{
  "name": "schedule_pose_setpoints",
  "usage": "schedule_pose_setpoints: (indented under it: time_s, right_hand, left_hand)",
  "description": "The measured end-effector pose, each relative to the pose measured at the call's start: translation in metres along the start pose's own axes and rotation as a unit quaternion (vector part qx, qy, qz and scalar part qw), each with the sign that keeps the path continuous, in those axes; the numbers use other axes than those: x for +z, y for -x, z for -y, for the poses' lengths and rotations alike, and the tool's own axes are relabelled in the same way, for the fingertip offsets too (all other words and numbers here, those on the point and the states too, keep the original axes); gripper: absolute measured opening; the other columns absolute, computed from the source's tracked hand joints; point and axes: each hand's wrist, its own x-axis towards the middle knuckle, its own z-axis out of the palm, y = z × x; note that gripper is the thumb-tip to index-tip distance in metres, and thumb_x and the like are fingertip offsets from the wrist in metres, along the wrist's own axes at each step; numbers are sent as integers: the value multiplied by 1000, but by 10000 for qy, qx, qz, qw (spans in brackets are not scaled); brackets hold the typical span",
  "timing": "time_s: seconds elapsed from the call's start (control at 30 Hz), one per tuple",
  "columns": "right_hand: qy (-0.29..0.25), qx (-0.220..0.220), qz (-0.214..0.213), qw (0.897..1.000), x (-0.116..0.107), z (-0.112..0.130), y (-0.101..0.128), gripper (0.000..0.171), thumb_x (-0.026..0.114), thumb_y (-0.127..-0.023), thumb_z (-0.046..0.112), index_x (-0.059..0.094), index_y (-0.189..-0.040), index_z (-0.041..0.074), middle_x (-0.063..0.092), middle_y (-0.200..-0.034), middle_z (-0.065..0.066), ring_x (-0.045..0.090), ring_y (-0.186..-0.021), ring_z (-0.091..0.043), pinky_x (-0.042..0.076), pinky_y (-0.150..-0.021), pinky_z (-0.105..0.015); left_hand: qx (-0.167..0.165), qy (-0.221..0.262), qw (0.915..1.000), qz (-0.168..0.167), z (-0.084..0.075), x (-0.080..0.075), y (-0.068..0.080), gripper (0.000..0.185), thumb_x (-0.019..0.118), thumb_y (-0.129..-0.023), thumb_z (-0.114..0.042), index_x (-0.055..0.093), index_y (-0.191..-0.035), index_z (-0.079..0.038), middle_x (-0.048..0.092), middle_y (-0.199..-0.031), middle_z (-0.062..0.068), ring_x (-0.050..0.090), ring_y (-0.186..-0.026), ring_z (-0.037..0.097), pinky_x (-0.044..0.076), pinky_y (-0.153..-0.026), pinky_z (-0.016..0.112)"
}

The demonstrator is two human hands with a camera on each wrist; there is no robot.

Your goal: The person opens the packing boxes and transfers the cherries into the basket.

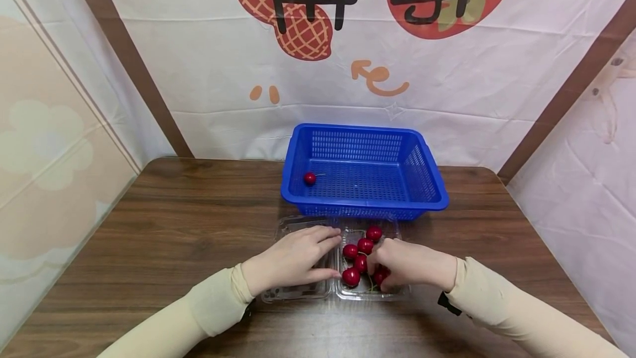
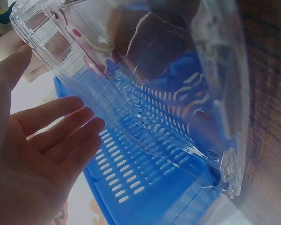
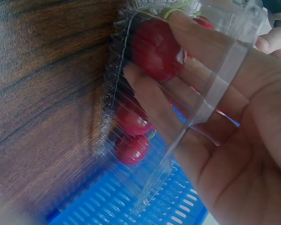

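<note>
Nearest the person: open clear clamshell box (image 1: pixel 303 290) on the wooden table (image 1: pixel 164 236), two halves side by side. Left half is the flipped-open lid, no fruit seen in it. Left hand (image 1: pixel 290 261) lies flat on that lid, fingers straight, gripping nothing; left wrist view shows the straight fingers (image 2: pixel 61 126) against the clear plastic.

Right half of the box holds the cherries (image 1: pixel 359 256), about six red ones visible, clustered in its left and middle part, some with green stems. Right hand (image 1: pixel 404 263) is inside this half, fingers curled down onto the fruit. Right wrist view: the fingers close on one cherry (image 3: pixel 154 49), held against the tray's clear wall; two more cherries lie just beyond it in the tray. Both arms wear cream sleeves (image 1: pixel 208 305).

Just behind the box, touching or nearly touching its far edge: blue slotted plastic basket (image 1: pixel 365 209), rectangular, upright. Inside it, a single cherry (image 1: pixel 309 178) with stem, near the left wall on the basket floor.

Far: white printed cloth backdrop (image 1: pixel 447 87) with peanut and strawberry art, brown diagonal bands at both sides.
</note>
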Motion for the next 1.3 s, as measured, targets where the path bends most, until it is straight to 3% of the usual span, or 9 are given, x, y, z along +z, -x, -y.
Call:
schedule_pose_setpoints:
  time_s: [0.5,0.93,1.3]
  right_hand:
    - [125,-180,-142,9997,0,0,-1,15,81,-66,13,68,-71,19,56,-64,14,45,-58,3,38,-49,-11]
    - [-44,-46,-62,10000,-5,1,-1,14,82,-70,17,72,-80,16,63,-72,13,53,-64,3,45,-57,-11]
    - [-56,-227,-252,9994,-12,-2,0,15,81,-69,15,70,-80,15,64,-72,11,56,-67,0,47,-59,-12]
  left_hand:
    - [-15,23,10000,-2,0,-1,-1,64,57,-87,-57,61,-123,-5,58,-130,11,56,-119,21,46,-102,31]
    - [28,53,10000,-54,-1,-1,-1,64,57,-87,-57,61,-123,-4,58,-130,11,56,-119,22,46,-103,32]
    - [6,9,10000,9,-1,-2,-1,64,56,-87,-58,61,-124,-5,58,-130,11,56,-119,21,45,-103,31]
